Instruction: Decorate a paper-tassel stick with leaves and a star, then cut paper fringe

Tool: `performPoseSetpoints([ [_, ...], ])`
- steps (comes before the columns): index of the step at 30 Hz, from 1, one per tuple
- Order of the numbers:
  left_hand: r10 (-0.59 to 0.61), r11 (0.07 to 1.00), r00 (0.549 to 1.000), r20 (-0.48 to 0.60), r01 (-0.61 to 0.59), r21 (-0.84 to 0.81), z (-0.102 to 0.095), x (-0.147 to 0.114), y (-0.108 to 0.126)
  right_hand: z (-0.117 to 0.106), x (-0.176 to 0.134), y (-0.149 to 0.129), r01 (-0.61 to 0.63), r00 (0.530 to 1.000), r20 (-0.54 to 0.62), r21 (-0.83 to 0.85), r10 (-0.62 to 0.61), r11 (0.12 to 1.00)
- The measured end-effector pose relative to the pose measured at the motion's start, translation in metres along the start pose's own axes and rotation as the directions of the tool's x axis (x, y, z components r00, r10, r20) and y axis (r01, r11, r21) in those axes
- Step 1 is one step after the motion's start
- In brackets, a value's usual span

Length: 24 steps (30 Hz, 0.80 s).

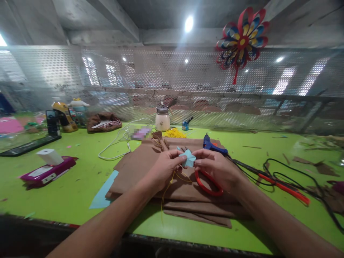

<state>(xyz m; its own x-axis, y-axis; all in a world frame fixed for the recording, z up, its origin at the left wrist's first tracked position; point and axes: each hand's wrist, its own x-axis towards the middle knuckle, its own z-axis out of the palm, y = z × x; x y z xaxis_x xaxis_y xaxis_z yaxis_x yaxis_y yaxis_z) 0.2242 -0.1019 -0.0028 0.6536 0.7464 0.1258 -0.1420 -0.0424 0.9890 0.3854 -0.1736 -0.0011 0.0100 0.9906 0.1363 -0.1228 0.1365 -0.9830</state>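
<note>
A small light-blue paper cutout [189,159], flower-like with pointed lobes, is held up between both hands. My left hand [166,165] pinches its left side between thumb and fingers. On the right edge, the fingertips of my right hand [219,166] are closed against the paper. A red loop handle [214,194], apparently of scissors, shows just below my right hand; its blades are not visible. Under the hands lies folded brown paper [134,175], with thin yellow string [167,191] hanging over it. A fringed brown paper piece [162,143] lies behind my left hand.
Behind my right hand is a blue glue gun [213,146]. Red-and-black pliers-like handles [285,188] and a black cord lie right. A light-blue sheet [103,193] and purple power strip [49,173] lie left. A jar [162,120] and yellow strands [175,133] stand behind.
</note>
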Motion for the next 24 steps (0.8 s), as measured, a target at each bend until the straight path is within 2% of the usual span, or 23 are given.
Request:
performPoseSetpoints([
  [3,0.003,1.000,0.999,0.036,-0.004,0.018,0.001,0.000,-0.001,0.002,0.000,0.002,0.002,1.000,-0.028,-0.025,-0.002,1.000],
  [8,-0.028,0.999,0.998,0.057,0.026,0.039,0.005,-0.002,-0.001,0.006,-0.002,0.003,-0.067,0.993,-0.104,-0.154,0.051,0.986],
  [11,-0.067,0.998,0.997,0.031,0.067,0.008,0.005,-0.001,0.002,0.000,0.001,0.006,-0.012,0.996,-0.090,-0.163,-0.002,0.987],
  [13,-0.060,0.998,0.997,-0.039,0.060,-0.003,0.001,0.001,0.006,-0.009,0.005,0.011,0.036,0.993,-0.105,-0.157,-0.053,0.987],
  [15,-0.027,1.000,0.989,-0.147,0.027,-0.005,-0.008,0.002,0.017,-0.018,0.010,0.016,0.047,0.988,-0.143,-0.128,-0.065,0.991],
  [17,0.059,0.998,0.968,-0.242,-0.065,-0.016,-0.021,0.001,0.034,-0.027,0.015,0.018,0.035,0.983,-0.174,-0.097,-0.052,0.995],
  [20,0.177,0.982,0.919,-0.351,-0.188,0.002,-0.041,-0.005,0.067,-0.033,0.018,0.016,0.053,0.978,-0.197,-0.085,-0.069,0.995],
  [22,0.250,0.968,0.893,-0.375,-0.230,0.097,-0.052,-0.009,0.087,-0.034,0.018,0.013,0.068,0.975,-0.208,-0.084,-0.084,0.994],
  [24,0.285,0.946,0.895,-0.343,-0.205,0.253,-0.059,-0.009,0.097,-0.034,0.018,0.013,0.075,0.974,-0.202,-0.128,-0.100,0.989],
])
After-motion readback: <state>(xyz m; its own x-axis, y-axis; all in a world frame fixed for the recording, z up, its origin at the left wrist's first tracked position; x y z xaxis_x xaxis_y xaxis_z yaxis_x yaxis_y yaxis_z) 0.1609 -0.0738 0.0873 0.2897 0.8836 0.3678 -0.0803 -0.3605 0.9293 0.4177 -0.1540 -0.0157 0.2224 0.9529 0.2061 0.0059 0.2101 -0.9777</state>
